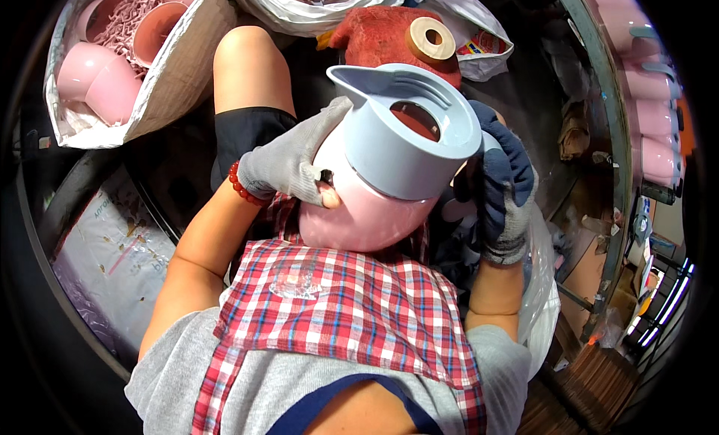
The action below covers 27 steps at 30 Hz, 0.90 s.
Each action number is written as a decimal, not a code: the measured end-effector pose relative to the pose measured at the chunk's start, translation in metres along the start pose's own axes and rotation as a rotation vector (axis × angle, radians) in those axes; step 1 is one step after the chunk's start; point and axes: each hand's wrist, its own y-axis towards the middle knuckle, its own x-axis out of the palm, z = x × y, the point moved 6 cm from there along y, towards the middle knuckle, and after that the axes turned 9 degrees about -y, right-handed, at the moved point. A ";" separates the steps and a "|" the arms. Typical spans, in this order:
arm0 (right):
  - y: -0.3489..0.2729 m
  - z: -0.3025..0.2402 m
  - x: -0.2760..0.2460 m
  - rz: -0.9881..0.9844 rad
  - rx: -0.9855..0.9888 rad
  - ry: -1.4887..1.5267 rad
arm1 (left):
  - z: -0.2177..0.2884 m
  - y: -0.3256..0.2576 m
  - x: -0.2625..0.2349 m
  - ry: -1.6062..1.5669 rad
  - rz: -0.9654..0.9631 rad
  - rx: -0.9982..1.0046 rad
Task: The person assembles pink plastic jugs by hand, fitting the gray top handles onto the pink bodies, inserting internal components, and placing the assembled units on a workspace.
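The jug [367, 221] sits over the lap and is partly put together, by the look of it: its pale blue collar [393, 165] rests on the pink body with an even seam along the visible side, and the pouring spout [349, 80] is in place. No lid covers the round opening, through which a dark reddish interior shows, so a cover is probably left to add; whether anything is fixed under the base cannot be told. The left hand [288, 156] is clamped on the left flank of the jug, the bare thumb tip poking through its worn grey knit glove. The right hand [509, 177], in a navy-and-grey glove, curls tight at the jug's handle side, hiding most of the handle. The jug's body is glossy, rounded and hard-looking, likely plastic, while the collar is smoother and more satiny, with raised ridges near the spout. Nearest the wearer, below the jug, is a soft red checked apron [352, 311]. Beyond the jug lies a matt red cushion [363, 42] bearing a cream ring-shaped roll [416, 42]. Far left of the jug, a crinkled white sack [180, 83] holds shiny pink shells [112, 87] and curly shredded paper [123, 27]; far right of it stand more pink vessels [653, 119]
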 end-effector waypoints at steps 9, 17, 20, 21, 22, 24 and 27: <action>0.004 -0.024 0.018 -0.097 0.009 0.062 | 0.042 0.037 0.012 -0.140 0.064 0.172; 0.007 0.020 0.020 -0.078 0.046 0.165 | 0.024 0.041 0.009 0.132 0.076 0.091; 0.007 0.024 0.024 -0.113 0.051 0.187 | 0.022 0.041 0.005 0.099 0.093 0.033; 0.006 0.024 0.025 -0.117 0.046 0.193 | 0.022 0.040 0.007 0.033 0.104 0.037; 0.006 0.026 0.026 -0.137 0.067 0.233 | 0.023 0.038 0.008 -0.033 0.116 0.040; 0.014 0.020 0.022 -0.231 0.090 0.167 | 0.028 0.040 0.003 0.090 0.130 0.069; 0.049 0.030 0.015 -0.298 -0.039 0.372 | 0.024 0.034 -0.006 0.041 0.211 0.064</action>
